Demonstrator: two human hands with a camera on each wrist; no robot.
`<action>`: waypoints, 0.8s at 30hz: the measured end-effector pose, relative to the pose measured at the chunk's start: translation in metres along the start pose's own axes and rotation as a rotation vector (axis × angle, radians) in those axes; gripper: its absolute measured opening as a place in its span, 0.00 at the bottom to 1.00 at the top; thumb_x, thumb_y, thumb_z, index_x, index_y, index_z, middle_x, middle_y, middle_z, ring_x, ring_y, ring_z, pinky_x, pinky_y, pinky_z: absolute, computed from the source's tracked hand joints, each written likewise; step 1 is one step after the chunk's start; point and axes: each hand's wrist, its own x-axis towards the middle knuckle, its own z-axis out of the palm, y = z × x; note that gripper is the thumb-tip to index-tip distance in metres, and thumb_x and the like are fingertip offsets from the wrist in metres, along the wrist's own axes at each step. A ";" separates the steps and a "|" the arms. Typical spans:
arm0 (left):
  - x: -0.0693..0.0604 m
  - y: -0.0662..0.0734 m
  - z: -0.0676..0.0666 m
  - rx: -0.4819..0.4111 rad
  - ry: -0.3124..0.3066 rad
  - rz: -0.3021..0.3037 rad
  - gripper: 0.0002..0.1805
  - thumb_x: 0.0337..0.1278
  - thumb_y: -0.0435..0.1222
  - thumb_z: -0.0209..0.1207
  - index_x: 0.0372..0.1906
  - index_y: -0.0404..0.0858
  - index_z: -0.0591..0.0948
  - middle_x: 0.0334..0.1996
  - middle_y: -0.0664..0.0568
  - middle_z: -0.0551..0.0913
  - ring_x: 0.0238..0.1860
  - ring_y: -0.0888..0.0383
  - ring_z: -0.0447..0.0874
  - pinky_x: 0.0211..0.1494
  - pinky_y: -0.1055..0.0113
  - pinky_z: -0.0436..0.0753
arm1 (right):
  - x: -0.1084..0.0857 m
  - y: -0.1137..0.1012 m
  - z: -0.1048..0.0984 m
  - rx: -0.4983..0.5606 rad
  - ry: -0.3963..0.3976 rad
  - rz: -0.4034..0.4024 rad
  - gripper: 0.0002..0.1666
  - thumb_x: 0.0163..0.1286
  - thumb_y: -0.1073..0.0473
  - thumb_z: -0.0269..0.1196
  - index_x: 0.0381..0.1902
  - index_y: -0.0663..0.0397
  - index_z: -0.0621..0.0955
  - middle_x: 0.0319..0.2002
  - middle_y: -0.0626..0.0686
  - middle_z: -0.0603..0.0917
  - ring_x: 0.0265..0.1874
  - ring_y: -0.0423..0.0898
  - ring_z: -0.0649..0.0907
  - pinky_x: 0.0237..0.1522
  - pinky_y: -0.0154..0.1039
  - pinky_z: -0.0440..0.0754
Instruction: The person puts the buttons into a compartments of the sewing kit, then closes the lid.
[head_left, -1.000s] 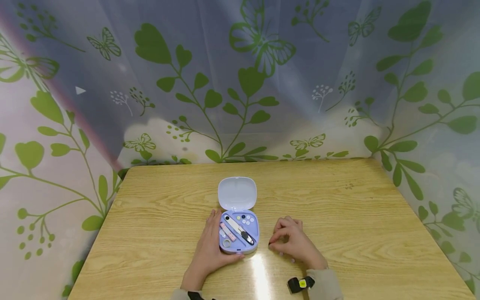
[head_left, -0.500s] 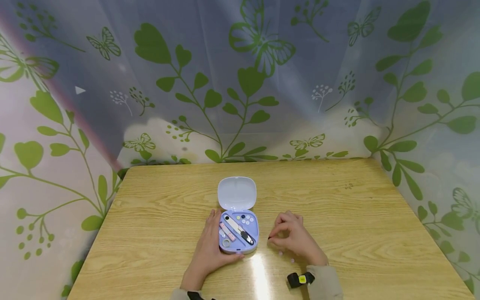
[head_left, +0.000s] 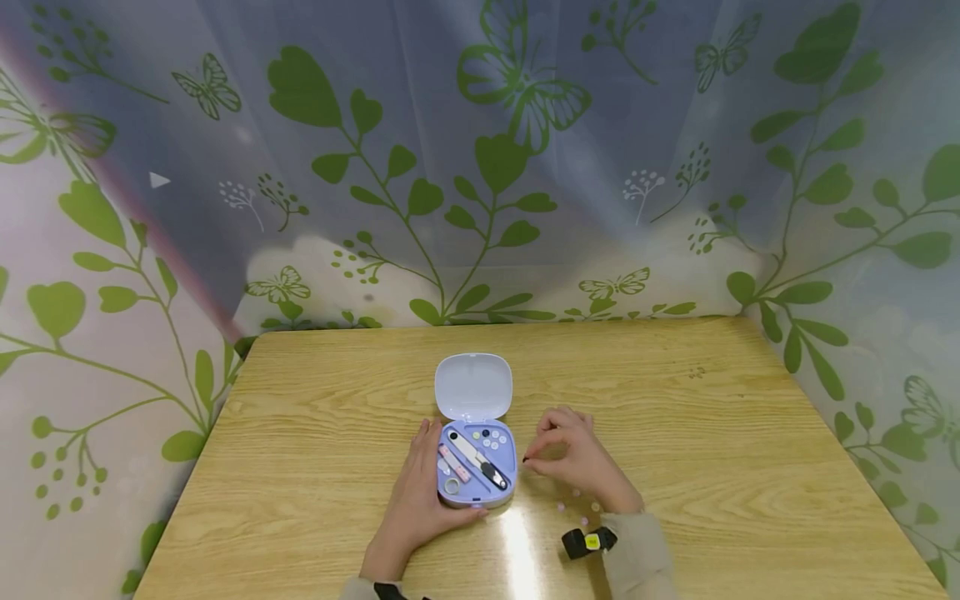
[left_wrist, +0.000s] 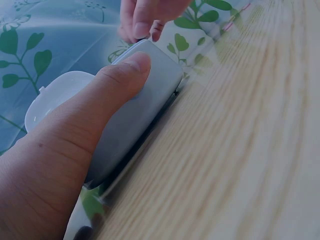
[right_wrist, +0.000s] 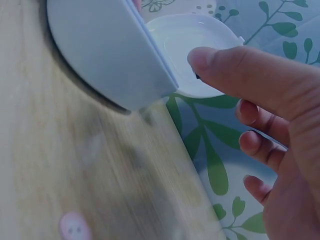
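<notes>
A lidded sewing box [head_left: 477,502] lies open on the table, holding small scissors, a pink-and-white strip, a ring-shaped item and several buttons [head_left: 496,439]. The left hand [head_left: 417,502] grips the box's left side, its thumb along the front edge, as the left wrist view also shows [left_wrist: 100,105]. Just right of the box, the right hand [head_left: 577,458] pinches a small dark object [head_left: 527,459] between thumb and forefinger. In the right wrist view, only a dark bit [right_wrist: 197,76] of it shows by the thumb; the other fingers are loosely bent.
Several small buttons lie on the wooden table [head_left: 337,392] below the right hand, one of them pink [right_wrist: 75,227]. The box's raised white lid [head_left: 474,387] stands behind its tray. A patterned cloth [head_left: 420,167] hangs at the back and sides.
The right hand has moved left and slightly up, toward the box, with the dark object between its fingertips. More loose buttons show beneath it. The left hand and the box have stayed in place.
</notes>
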 end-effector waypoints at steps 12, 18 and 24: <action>0.001 -0.001 0.000 0.014 0.018 0.026 0.77 0.23 0.70 0.73 0.78 0.34 0.50 0.77 0.39 0.55 0.77 0.43 0.47 0.75 0.43 0.57 | 0.020 -0.001 0.007 -0.018 -0.035 0.017 0.11 0.46 0.61 0.81 0.25 0.42 0.89 0.31 0.39 0.74 0.38 0.40 0.71 0.46 0.46 0.58; 0.001 -0.001 0.000 0.021 -0.002 0.001 0.77 0.25 0.73 0.71 0.79 0.36 0.49 0.77 0.40 0.53 0.78 0.45 0.45 0.76 0.44 0.55 | 0.027 -0.001 0.014 -0.003 -0.074 0.046 0.09 0.48 0.61 0.80 0.23 0.42 0.89 0.32 0.41 0.75 0.40 0.41 0.71 0.48 0.47 0.57; 0.000 -0.001 0.000 0.018 -0.019 -0.014 0.77 0.25 0.73 0.70 0.79 0.37 0.48 0.78 0.40 0.52 0.78 0.46 0.44 0.76 0.45 0.55 | 0.031 -0.001 0.021 -0.006 -0.114 0.060 0.09 0.48 0.62 0.78 0.22 0.44 0.88 0.32 0.44 0.76 0.39 0.40 0.70 0.50 0.49 0.56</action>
